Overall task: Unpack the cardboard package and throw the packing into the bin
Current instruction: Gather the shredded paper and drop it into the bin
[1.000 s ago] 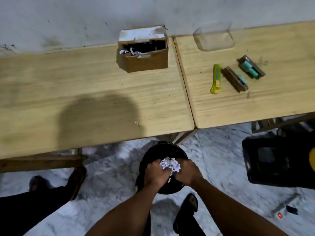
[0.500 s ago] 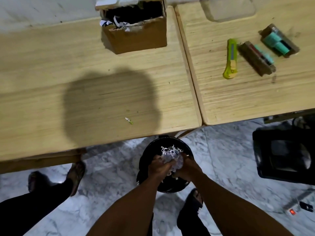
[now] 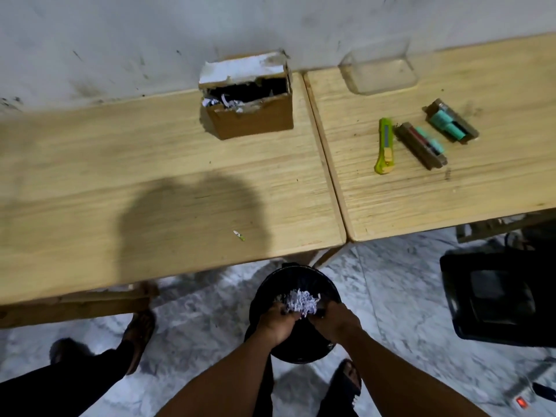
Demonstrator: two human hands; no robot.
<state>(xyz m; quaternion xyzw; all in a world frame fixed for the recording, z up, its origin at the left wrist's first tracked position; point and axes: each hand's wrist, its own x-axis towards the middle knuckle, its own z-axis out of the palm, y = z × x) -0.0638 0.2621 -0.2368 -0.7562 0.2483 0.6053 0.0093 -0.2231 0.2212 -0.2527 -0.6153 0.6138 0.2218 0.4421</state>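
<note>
An open cardboard box stands at the back of the left wooden table, against the wall, with white paper shreds showing inside. Below the table edge a round black bin sits on the floor. Over its mouth my left hand and my right hand squeeze a clump of white shredded packing paper between them. Both hands are shut on the clump, which spreads out above my fingers.
On the right table lie a yellow-green box cutter, two brown holders with teal cells and a clear plastic tray. A small scrap lies near the left table's front edge. A black crate stands on the floor to the right.
My hands have lowered the paper clump into the bin's mouth and the clump has loosened and spread. The view has tilted back up toward the wall.
</note>
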